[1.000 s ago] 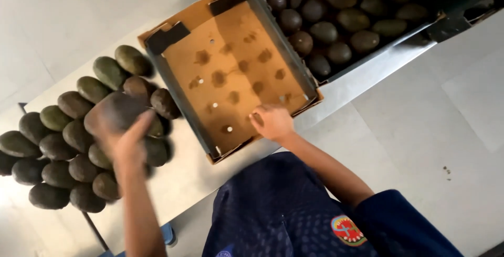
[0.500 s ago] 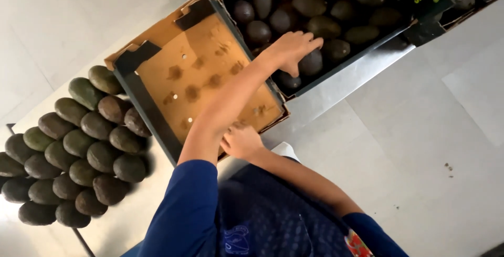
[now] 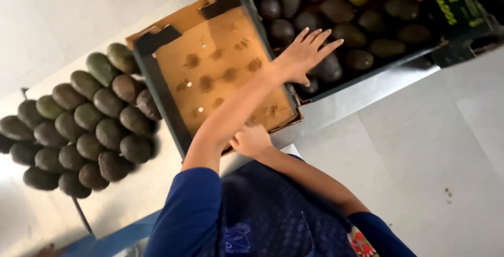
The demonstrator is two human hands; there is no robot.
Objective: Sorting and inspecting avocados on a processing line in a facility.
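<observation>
pale metal table [image 3: 367, 99] over a grey tiled floor [image 3: 430, 147]. on it, an empty brown carton [image 3: 215, 73] with stained bottom sits in the middle; loose rows of avocados [image 3: 84, 126] lie to one side, a dark crate [image 3: 446, 10] full of avocados touches the carton on the other. left arm crosses over the carton. left hand [image 3: 304, 55] hovers palm down over the crate's near corner, fingers spread, holding nothing, just above a dark avocado [image 3: 328, 68]. right hand [image 3: 252, 140] rests at the carton's near edge, fingers curled; grip partly hidden, cannot tell.
</observation>
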